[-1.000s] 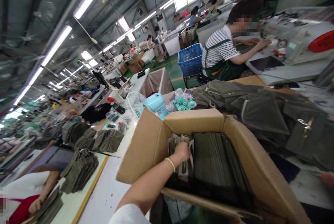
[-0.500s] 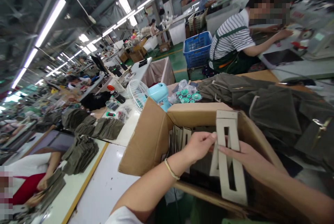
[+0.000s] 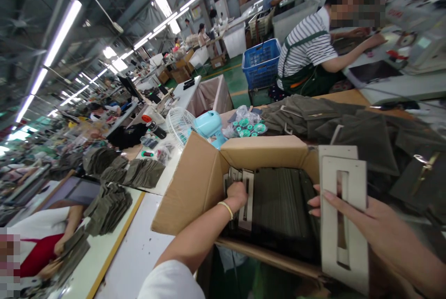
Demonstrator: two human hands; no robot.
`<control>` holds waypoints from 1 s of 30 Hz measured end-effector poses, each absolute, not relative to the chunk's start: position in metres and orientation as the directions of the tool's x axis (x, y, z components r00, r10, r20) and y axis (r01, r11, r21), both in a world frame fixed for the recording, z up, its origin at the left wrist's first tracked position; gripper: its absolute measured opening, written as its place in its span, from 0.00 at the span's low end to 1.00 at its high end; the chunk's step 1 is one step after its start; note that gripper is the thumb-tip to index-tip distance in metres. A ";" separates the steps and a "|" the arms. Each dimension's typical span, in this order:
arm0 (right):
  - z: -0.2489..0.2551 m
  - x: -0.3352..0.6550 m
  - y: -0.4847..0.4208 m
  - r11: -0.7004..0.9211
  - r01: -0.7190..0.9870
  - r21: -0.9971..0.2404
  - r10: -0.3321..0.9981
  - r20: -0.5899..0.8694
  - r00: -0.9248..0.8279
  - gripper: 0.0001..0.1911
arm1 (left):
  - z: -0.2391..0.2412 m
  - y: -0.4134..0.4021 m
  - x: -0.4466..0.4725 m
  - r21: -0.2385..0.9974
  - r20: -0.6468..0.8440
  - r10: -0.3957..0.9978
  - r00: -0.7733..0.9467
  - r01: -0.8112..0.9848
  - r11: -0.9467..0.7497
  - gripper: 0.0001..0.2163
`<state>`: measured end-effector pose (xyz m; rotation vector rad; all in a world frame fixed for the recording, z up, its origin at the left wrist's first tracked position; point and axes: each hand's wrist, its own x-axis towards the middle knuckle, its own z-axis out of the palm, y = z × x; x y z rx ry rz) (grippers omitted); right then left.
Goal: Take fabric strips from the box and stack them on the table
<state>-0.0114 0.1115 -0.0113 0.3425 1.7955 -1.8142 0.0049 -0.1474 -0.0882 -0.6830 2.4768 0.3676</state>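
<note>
My right hand (image 3: 374,222) holds a few overlapping pale grey slotted panels (image 3: 355,262) over the right side of the cardboard box (image 3: 265,146). The thumb lies across their front, and each flat strip has a long narrow slot. My left hand (image 3: 237,194), a band on its wrist, is inside the box at its left end. Its fingers are curled among more upright slotted panels (image 3: 249,182), the fingertips hidden, so I cannot make out what they grip. A tight row of dark olive fabric pieces (image 3: 278,196) fills the middle of the box.
Olive pouches (image 3: 362,136) are heaped behind and right of the box. A light blue fan (image 3: 209,124) and bagged green spools (image 3: 249,127) stand behind it. One co-worker in stripes (image 3: 306,45) sits beyond; another's arm (image 3: 66,234) works at lower left.
My left hand has left the held panels and moved down left into the box. My right hand has moved right with the panels, uncovering the row of olive pieces.
</note>
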 end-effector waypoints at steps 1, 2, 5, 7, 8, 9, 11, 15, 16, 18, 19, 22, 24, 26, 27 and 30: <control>-0.012 -0.010 0.113 0.074 0.540 -0.838 -0.208 -0.543 -0.814 0.35 | -0.091 -0.146 0.007 0.072 -0.562 -0.402 -0.723 -0.527 0.847 0.12; -0.013 -0.008 0.114 0.091 0.531 -0.842 -0.207 -0.538 -0.817 0.34 | -0.092 -0.145 0.009 0.038 -0.554 -0.405 -0.727 -0.508 0.860 0.12; -0.015 -0.007 0.115 0.114 0.533 -0.839 -0.200 -0.544 -0.815 0.36 | -0.093 -0.140 0.013 -0.008 -0.512 -0.370 -0.775 -0.427 0.904 0.11; -0.013 -0.007 0.114 0.106 0.563 -0.819 -0.183 -0.573 -0.799 0.39 | -0.093 -0.135 0.016 -0.029 -0.488 -0.333 -0.807 -0.367 0.930 0.09; -0.011 -0.008 0.113 0.100 0.582 -0.807 -0.173 -0.590 -0.789 0.40 | -0.093 -0.133 0.017 -0.041 -0.480 -0.314 -0.819 -0.337 0.941 0.09; -0.009 -0.008 0.112 0.095 0.601 -0.793 -0.162 -0.608 -0.777 0.42 | -0.094 -0.131 0.018 -0.056 -0.473 -0.297 -0.829 -0.308 0.950 0.10; -0.004 -0.008 0.110 0.091 0.637 -0.766 -0.150 -0.643 -0.751 0.43 | -0.095 -0.127 0.021 -0.089 -0.458 -0.265 -0.848 -0.253 0.963 0.14; 0.004 -0.008 0.109 0.093 0.665 -0.741 -0.125 -0.671 -0.731 0.44 | -0.100 -0.124 0.024 -0.154 -0.429 -0.210 -0.879 -0.157 0.975 0.17; 0.005 -0.008 0.109 0.091 0.663 -0.743 -0.122 -0.669 -0.733 0.44 | -0.102 -0.123 0.025 -0.169 -0.426 -0.199 -0.883 -0.138 0.976 0.18; 0.006 -0.008 0.109 0.083 0.665 -0.742 -0.117 -0.670 -0.733 0.45 | -0.106 -0.123 0.026 -0.196 -0.422 -0.179 -0.889 -0.103 0.975 0.18; 0.005 -0.008 0.109 0.079 0.669 -0.739 -0.115 -0.673 -0.731 0.45 | -0.108 -0.123 0.026 -0.207 -0.421 -0.168 -0.891 -0.086 0.975 0.19; 0.002 -0.009 0.109 0.073 0.677 -0.732 -0.113 -0.681 -0.723 0.44 | -0.114 -0.123 0.027 -0.234 -0.418 -0.139 -0.898 -0.041 0.971 0.21; -0.001 -0.009 0.109 0.079 0.666 -0.742 -0.112 -0.670 -0.734 0.42 | -0.117 -0.123 0.027 -0.248 -0.414 -0.126 -0.901 -0.022 0.968 0.22; -0.003 -0.009 0.110 0.083 0.660 -0.747 -0.107 -0.665 -0.739 0.41 | -0.117 -0.122 0.027 -0.256 -0.412 -0.117 -0.904 -0.008 0.967 0.24; -0.004 -0.009 0.111 0.086 0.662 -0.745 -0.106 -0.667 -0.737 0.42 | -0.117 -0.122 0.027 -0.257 -0.413 -0.113 -0.904 -0.004 0.967 0.24; -0.005 -0.009 0.111 0.100 0.664 -0.741 -0.110 -0.671 -0.733 0.43 | -0.115 -0.122 0.027 -0.251 -0.420 -0.109 -0.901 0.000 0.968 0.24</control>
